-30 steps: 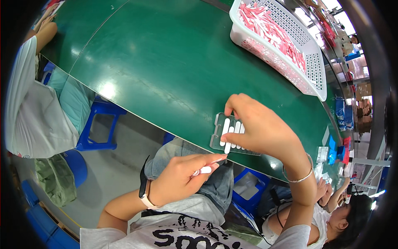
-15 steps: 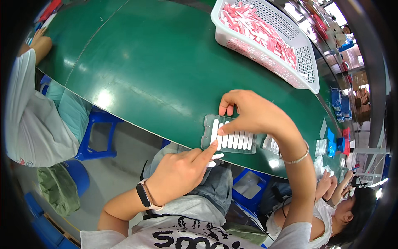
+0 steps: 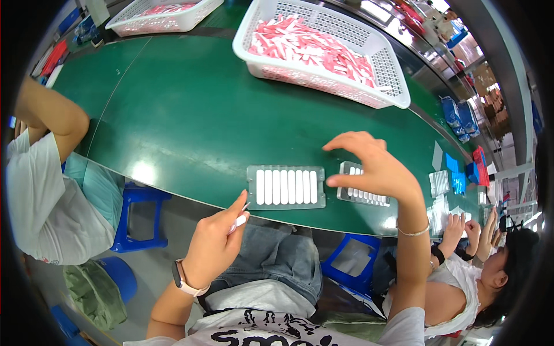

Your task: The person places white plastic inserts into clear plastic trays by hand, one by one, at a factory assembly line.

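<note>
In front of me near the table edge lies a clear plastic tray (image 3: 287,206) with several white rounded strips (image 3: 283,187) side by side in it. My left hand (image 3: 218,237) is just off its near left corner, fingers closed on white strips (image 3: 238,223) whose ends stick out; how many is hidden. Above the table, my right hand (image 3: 374,167) is empty, with thumb and fingers spread wide. Its thumb is by the left end of a second clear tray (image 3: 343,198), which also holds white strips and lies partly behind this hand.
At the back, a white perforated basket (image 3: 323,86) is heaped with pink and white strips (image 3: 311,49); another such basket (image 3: 173,24) stands far left. People sit on both sides, with an elbow (image 3: 72,121) on the left. Blue packets (image 3: 456,173) lie far right.
My right hand has come off the first tray and spread its fingers beside the second one. My left hand has drawn back from the strips, keeping some in its grip. The view has shifted.
</note>
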### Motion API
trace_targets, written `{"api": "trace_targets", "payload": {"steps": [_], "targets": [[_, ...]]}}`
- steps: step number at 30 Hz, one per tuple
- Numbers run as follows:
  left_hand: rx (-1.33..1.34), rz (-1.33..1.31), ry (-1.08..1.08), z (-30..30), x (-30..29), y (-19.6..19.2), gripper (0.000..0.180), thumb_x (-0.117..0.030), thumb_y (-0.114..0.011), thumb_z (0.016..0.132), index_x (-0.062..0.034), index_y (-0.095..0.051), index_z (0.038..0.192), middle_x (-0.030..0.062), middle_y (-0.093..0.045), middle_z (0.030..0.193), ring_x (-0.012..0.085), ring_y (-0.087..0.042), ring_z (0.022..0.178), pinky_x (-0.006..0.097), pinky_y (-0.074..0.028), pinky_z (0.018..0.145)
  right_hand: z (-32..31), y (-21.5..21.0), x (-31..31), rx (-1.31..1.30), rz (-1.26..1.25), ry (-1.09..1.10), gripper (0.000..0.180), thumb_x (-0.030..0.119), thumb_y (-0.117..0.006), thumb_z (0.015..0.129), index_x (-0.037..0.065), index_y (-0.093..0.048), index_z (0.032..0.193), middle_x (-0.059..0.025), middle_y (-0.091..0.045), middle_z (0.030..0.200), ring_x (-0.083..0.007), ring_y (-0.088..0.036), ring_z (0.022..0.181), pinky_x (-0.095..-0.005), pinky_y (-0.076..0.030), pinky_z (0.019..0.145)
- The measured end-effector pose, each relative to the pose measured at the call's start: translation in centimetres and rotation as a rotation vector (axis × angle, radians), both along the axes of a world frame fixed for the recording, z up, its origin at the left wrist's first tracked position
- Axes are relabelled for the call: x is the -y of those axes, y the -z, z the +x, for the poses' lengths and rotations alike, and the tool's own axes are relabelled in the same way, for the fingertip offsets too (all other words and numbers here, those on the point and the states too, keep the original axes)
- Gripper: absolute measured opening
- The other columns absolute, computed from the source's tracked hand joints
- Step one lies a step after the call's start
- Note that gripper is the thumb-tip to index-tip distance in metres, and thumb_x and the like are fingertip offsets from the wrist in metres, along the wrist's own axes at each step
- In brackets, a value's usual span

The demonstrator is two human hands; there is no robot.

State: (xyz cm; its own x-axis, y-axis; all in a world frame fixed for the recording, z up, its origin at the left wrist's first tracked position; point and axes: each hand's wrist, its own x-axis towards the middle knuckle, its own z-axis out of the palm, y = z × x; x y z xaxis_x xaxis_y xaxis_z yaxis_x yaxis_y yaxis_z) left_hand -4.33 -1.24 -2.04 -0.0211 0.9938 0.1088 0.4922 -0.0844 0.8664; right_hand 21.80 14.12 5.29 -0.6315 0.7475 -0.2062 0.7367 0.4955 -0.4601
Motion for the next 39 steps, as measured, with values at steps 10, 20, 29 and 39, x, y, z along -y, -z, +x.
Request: {"api": "trace_targets", "payload": {"steps": [10, 20, 29, 39], "targets": [[-0.142, -0.201, -0.045, 1.6, -2.3, -2.5, 0.031, -0.003, -0.057, 0.090, 0.0071, -0.059, 0.118, 0.0223, -0.058, 0.070, 0.0205, -0.051, 0.051, 0.029, -0.042, 0.053, 6.5, -0.1, 4.3, 0.078, -0.003, 0.145, 0.081, 0.017, -0.074, 0.073, 0.015, -0.036, 0.144, -0.0078, -0.052, 0.132, -0.0248, -0.043, 0.123, -0.0519, -0.021, 0.104], [-0.274, -0.238, 0.220, 7.2, -5.6, -3.7, 0.034, -0.002, -0.050, 0.089, 0.0135, -0.053, 0.119, 0.0295, -0.057, 0.072, 0.0425, -0.059, 0.064, 0.043, -0.046, 0.059, 7.1, -1.4, 9.3, -0.522, 0.525, 0.255, 0.047, 0.018, -0.070, 0.078, 0.009, -0.057, 0.122, -0.0109, -0.059, 0.123, -0.0288, -0.055, 0.112, -0.0506, -0.029, 0.102], [-0.329, 0.001, 0.394, 13.3, -6.7, -2.4, 0.038, -0.003, -0.052, 0.088, 0.0139, -0.051, 0.121, 0.0274, -0.060, 0.072, 0.0439, -0.060, 0.064, 0.046, -0.046, 0.059, -2.1, -6.6, 22.6, -2.134, 0.808, 0.299, 0.006, 0.017, -0.055, 0.093, 0.012, -0.056, 0.096, -0.0049, -0.050, 0.094, -0.0205, -0.051, 0.088, -0.0365, -0.050, 0.066], [-0.244, -0.028, 0.378, 13.2, -7.2, -2.5, 0.034, -0.002, -0.051, 0.089, 0.0112, -0.055, 0.119, 0.0244, -0.053, 0.063, 0.0342, -0.050, 0.048, 0.040, -0.037, 0.049, -3.6, -4.4, 18.4, -2.189, 1.780, 0.412, 0.010, 0.016, -0.058, 0.091, 0.012, -0.056, 0.100, -0.0015, -0.053, 0.088, -0.0190, -0.053, 0.080, -0.0370, -0.051, 0.066]]}}
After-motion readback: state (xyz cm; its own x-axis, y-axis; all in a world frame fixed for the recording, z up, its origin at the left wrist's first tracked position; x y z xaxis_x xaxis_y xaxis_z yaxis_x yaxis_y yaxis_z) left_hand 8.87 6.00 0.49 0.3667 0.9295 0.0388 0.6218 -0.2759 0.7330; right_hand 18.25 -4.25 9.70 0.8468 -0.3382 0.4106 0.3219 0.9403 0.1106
